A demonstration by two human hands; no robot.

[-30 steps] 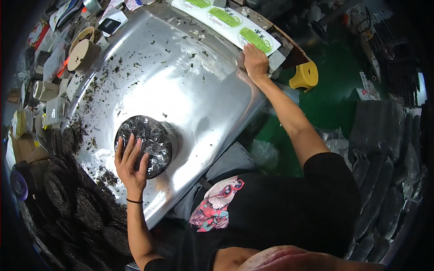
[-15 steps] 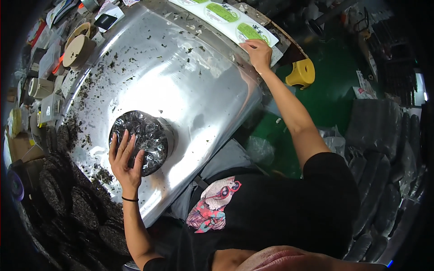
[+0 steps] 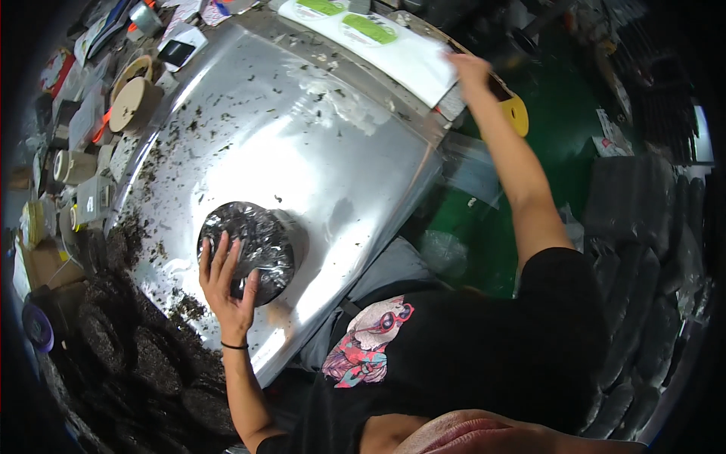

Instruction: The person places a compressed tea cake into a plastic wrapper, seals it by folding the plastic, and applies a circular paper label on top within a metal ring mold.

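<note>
My left hand (image 3: 228, 284) rests with spread fingers on a round dark disc wrapped in shiny clear film (image 3: 261, 253), which lies on the metal tabletop (image 3: 355, 166). At the far right, my right hand (image 3: 470, 72) is at the right end of a white sheet of labels (image 3: 416, 68). Motion smears its fingers, so I cannot make out whether they pinch anything. Round green labels (image 3: 369, 29) show on the sheet's left part; its right part looks plain white.
Dark crumbs litter the tabletop's left side. Dark round cakes (image 3: 159, 359) are piled at the lower left. Tubs, a round tan lid (image 3: 134, 104) and a phone (image 3: 176, 52) line the left edge. A yellow stool (image 3: 516, 115) stands on the green floor; black wrapped bundles (image 3: 628, 200) lie at right.
My right hand has moved right along the sheet. The green label beneath it no longer shows, leaving white there. My left hand stays on the wrapped disc.
</note>
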